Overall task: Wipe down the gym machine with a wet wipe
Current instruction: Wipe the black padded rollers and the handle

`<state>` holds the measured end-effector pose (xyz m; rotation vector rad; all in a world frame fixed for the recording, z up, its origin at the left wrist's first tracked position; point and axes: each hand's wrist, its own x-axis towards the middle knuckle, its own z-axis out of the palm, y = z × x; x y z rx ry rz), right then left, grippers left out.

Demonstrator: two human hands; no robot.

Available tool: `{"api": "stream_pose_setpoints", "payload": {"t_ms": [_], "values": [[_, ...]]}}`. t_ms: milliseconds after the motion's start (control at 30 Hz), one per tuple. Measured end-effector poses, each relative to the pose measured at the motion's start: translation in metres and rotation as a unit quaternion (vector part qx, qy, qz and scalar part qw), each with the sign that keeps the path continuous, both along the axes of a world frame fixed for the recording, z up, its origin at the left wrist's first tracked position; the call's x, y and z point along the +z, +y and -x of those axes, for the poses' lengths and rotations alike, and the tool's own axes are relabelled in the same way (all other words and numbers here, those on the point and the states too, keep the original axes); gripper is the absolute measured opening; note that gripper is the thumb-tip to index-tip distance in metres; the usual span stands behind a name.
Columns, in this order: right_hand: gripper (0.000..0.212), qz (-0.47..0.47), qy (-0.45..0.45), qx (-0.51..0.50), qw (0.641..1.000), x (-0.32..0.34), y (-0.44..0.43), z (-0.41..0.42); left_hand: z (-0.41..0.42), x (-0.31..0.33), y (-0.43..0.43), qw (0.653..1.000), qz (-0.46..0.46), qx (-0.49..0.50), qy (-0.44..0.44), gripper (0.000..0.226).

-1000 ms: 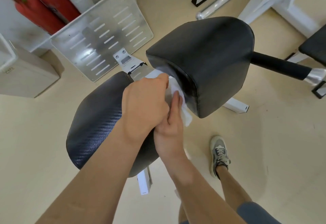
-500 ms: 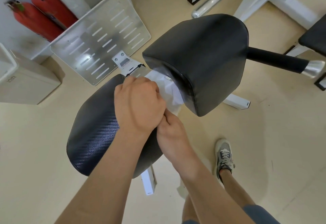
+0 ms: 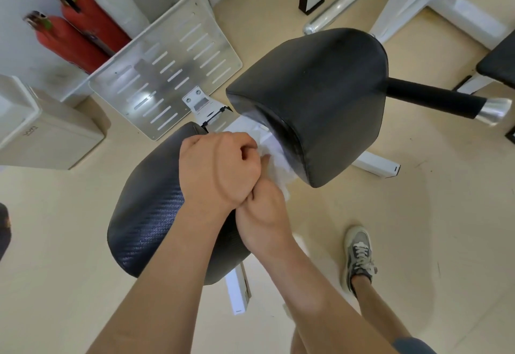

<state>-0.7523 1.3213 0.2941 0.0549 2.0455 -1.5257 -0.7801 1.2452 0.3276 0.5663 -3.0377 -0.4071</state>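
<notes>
Wet wipe: the white, crumpled wet wipe sits at the centre of the frame, in the gap between the two black pads. It lies against the near edge of the upper pad.
Left hand: the left hand is balled up, knuckles toward the camera, with its curled fingertips at the wipe. Whether it actually pinches the wipe cannot be told.
Right hand: the right hand is tucked just below and against the left. Its fingers are curled and mostly hidden under the left hand, its thumb lies on the wipe, and it holds the wipe bunched.
Gym machine: the gym machine has a white frame. Its textured seat pad is at lower left, under the left forearm. A black handle with a chrome end sticks out at right.
Surroundings: a slotted metal plate is at upper left, with two red cylinders behind it. A grey shoe stands on the beige floor at lower right.
</notes>
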Motion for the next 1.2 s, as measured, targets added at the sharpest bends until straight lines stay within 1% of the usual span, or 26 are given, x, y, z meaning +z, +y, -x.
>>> {"api": "stream_pose_setpoints", "payload": {"t_ms": [33, 67, 133, 200, 233, 300, 367, 400, 467, 533, 567, 633, 700, 733, 800, 833, 900, 967, 1000, 1067, 1100, 1133, 1200], "values": [[0.084, 0.0, 0.014, -0.005, 1.0, -0.003, -0.002, 0.0, 0.001, 0.0, 0.0, 1.0, 0.012, -0.003, -0.011, 0.034], [0.085, 0.001, 0.008, -0.014, 1.0, -0.009, -0.003, 0.002, 0.002, -0.001, 0.001, 0.999, 0.025, -0.005, -0.024, 0.036], [0.086, -0.007, -0.039, -0.021, 0.999, -0.016, -0.003, 0.009, 0.002, -0.001, 0.002, 0.998, 0.039, -0.009, -0.043, 0.035], [0.085, -0.019, -0.048, 0.003, 0.999, -0.017, 0.0, 0.012, 0.003, -0.001, 0.002, 0.998, 0.039, -0.016, -0.049, 0.032], [0.083, -0.013, -0.04, 0.007, 0.999, -0.013, 0.001, 0.01, 0.002, 0.0, 0.001, 0.998, 0.036, -0.018, -0.052, 0.032], [0.071, 0.01, -0.012, 0.0, 1.0, -0.001, 0.006, -0.002, 0.001, 0.0, 0.0, 0.998, 0.023, -0.02, -0.05, 0.031], [0.06, -0.003, 0.029, 0.022, 0.999, 0.005, 0.009, -0.011, 0.001, 0.001, -0.001, 0.999, 0.012, -0.017, -0.043, 0.026], [0.059, -0.01, 0.038, 0.03, 0.999, 0.0, 0.009, -0.01, 0.001, 0.001, -0.001, 0.999, 0.013, -0.014, -0.044, 0.023], [0.064, -0.01, 0.011, 0.02, 1.0, -0.01, 0.01, 0.0, 0.002, 0.001, 0.0, 0.998, 0.026, -0.002, -0.052, 0.022], [0.068, -0.014, -0.047, -0.007, 0.999, -0.015, 0.009, 0.008, 0.002, 0.0, 0.0, 0.998, 0.034, 0.004, -0.05, 0.021], [0.065, -0.018, -0.073, -0.01, 0.997, -0.016, 0.009, 0.006, 0.002, 0.0, 0.0, 0.998, 0.033, 0.002, -0.048, 0.02], [0.05, -0.033, -0.087, 0.003, 0.996, -0.01, 0.014, -0.002, 0.002, 0.0, 0.0, 0.998, 0.033, -0.003, -0.055, 0.02], [0.03, -0.032, -0.048, 0.007, 0.998, -0.005, 0.02, -0.002, 0.002, 0.001, 0.001, 0.997, 0.041, -0.009, -0.062, 0.021], [0.031, -0.033, -0.021, 0.004, 0.999, -0.004, 0.023, 0.002, 0.002, 0.002, 0.002, 0.997, 0.039, -0.007, -0.065, 0.021], [0.046, -0.041, 0.022, 0.003, 0.999, -0.001, 0.027, 0.013, 0.002, 0.005, 0.002, 0.997, 0.021, 0.002, -0.068, 0.02], [0.048, -0.036, 0.04, 0.006, 0.999, -0.001, 0.027, 0.018, 0.003, 0.007, 0.002, 0.998, -0.001, 0.011, -0.062, 0.02], [0.04, -0.003, 0.05, 0.008, 0.999, 0.0, 0.027, 0.021, 0.002, 0.013, 0.001, 0.995, -0.082, 0.042, -0.044, 0.019], [0.023, 0.044, 0.022, -0.019, 0.999, -0.004, 0.028, 0.021, -0.003, 0.019, 0.0, 0.988, -0.14, 0.06, -0.033, 0.021], [0.016, 0.055, -0.003, -0.034, 0.998, -0.008, 0.027, 0.021, -0.007, 0.02, 0.0, 0.988, -0.141, 0.056, -0.036, 0.023], [0.006, 0.055, -0.049, -0.07, 0.995, -0.017, 0.024, 0.024, -0.016, 0.019, -0.002, 0.993, -0.111, 0.022, -0.04, 0.024], [0.01, 0.048, -0.061, -0.086, 0.993, -0.02, 0.02, 0.025, -0.018, 0.018, -0.003, 0.995, -0.097, 0.002, -0.038, 0.024], [0.017, 0.044, -0.052, -0.095, 0.993, -0.02, 0.015, 0.025, -0.019, 0.017, -0.004, 0.995, -0.091, -0.012, -0.039, 0.023], [0.023, 0.062, 0.017, -0.096, 0.993, -0.016, 0.004, 0.024, -0.018, 0.016, -0.005, 0.994, -0.099, -0.008, -0.034, 0.024]]}}
